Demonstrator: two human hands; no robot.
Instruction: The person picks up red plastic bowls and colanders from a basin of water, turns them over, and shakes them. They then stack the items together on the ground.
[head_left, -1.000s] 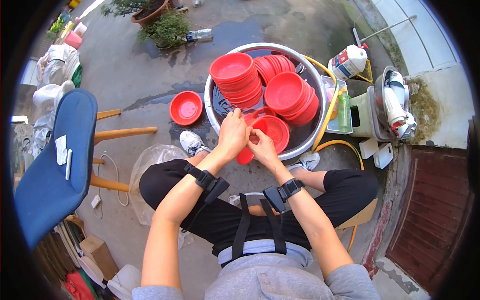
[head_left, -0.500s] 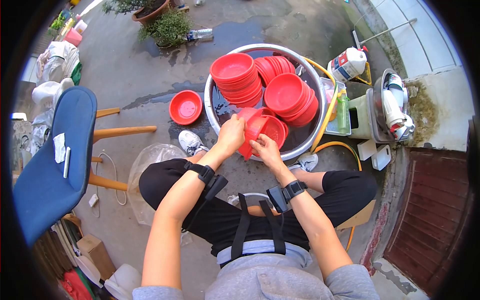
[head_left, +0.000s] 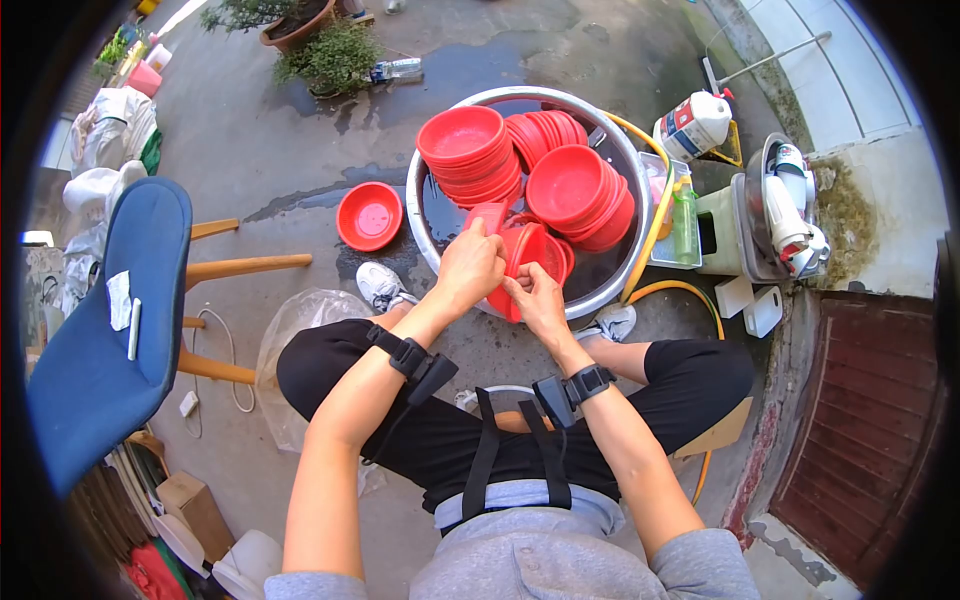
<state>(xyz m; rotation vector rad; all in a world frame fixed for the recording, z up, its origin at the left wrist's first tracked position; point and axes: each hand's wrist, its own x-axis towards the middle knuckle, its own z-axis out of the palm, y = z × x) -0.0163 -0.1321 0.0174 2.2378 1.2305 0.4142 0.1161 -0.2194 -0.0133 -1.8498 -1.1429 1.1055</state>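
At the near rim of a large metal basin (head_left: 418,222), my left hand (head_left: 472,264) grips red plastic bowls (head_left: 524,244) from their left side. My right hand (head_left: 540,303) pinches the rim of the same bowls from the right. These bowls are tilted on edge between the two hands, and my fingers partly hide them. Behind them in the basin stand a tall stack of red bowls (head_left: 462,135), a leaning stack (head_left: 568,187) and a row on its side (head_left: 545,132). Dark water shows around the stacks.
One red bowl (head_left: 370,216) lies on the ground left of the basin. A blue chair (head_left: 125,300) stands at the left. A yellow hose (head_left: 655,235) runs along the basin's right side, beside a green bottle (head_left: 685,222) and a white jug (head_left: 695,125).
The held bowls have turned and come closer together between my hands. My left hand has shifted slightly right and rotated, while my right hand stays near the same spot.
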